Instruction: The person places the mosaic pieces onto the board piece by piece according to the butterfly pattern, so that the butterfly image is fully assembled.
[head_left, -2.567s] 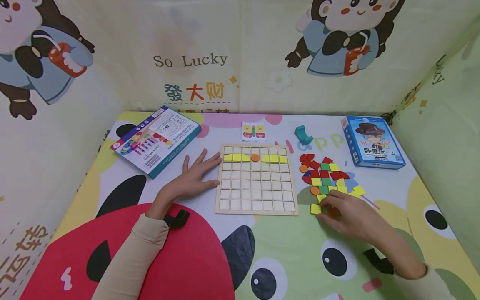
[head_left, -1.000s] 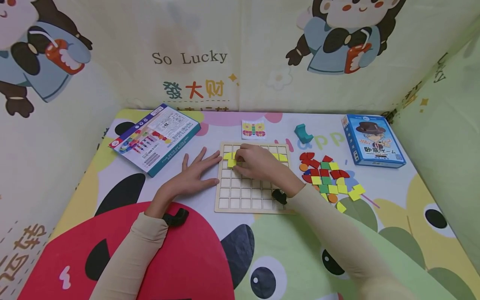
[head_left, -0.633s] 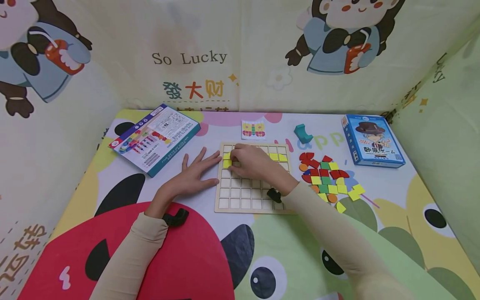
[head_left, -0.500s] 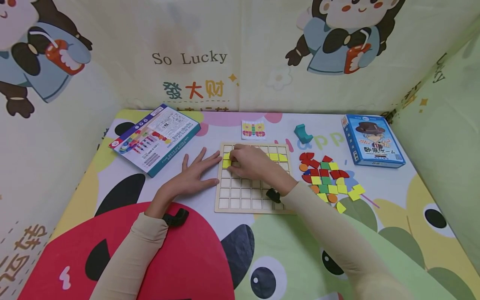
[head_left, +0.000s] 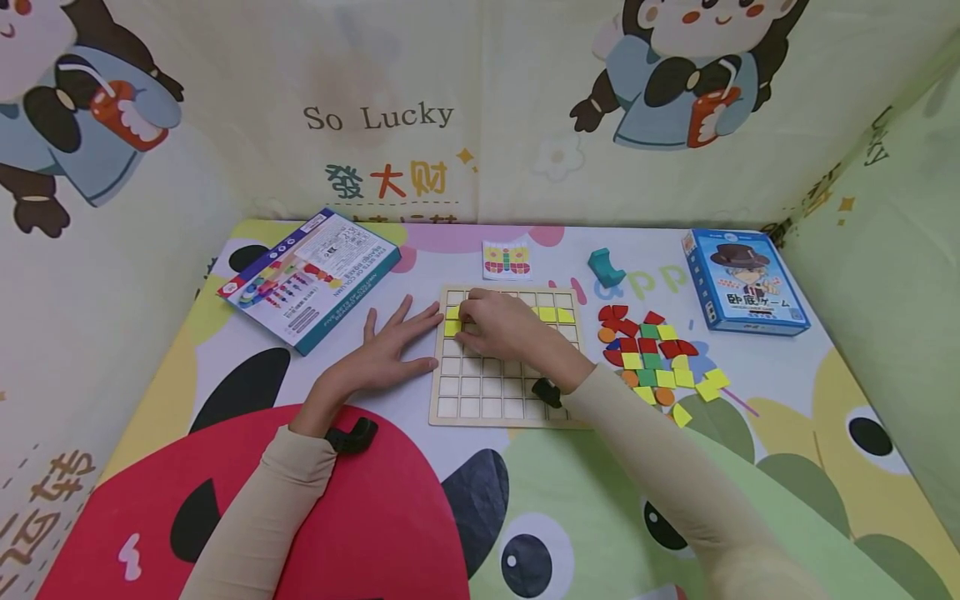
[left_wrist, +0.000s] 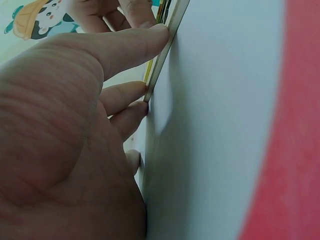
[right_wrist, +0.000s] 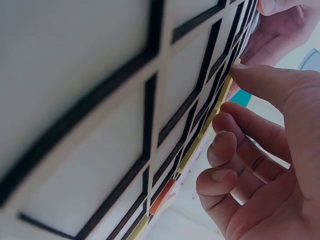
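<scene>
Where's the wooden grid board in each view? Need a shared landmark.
Head: wooden grid board at centre, lying flat.
Left wrist: top centre, seen edge-on.
Right wrist: slanting across left and centre.
Shared landmark: left hand, at the board's edge in all three.

the head view is bright, left wrist view dim.

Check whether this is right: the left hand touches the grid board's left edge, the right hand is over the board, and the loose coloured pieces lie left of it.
No: the loose coloured pieces lie right of the grid board, as the head view shows. The rest stands.
</scene>
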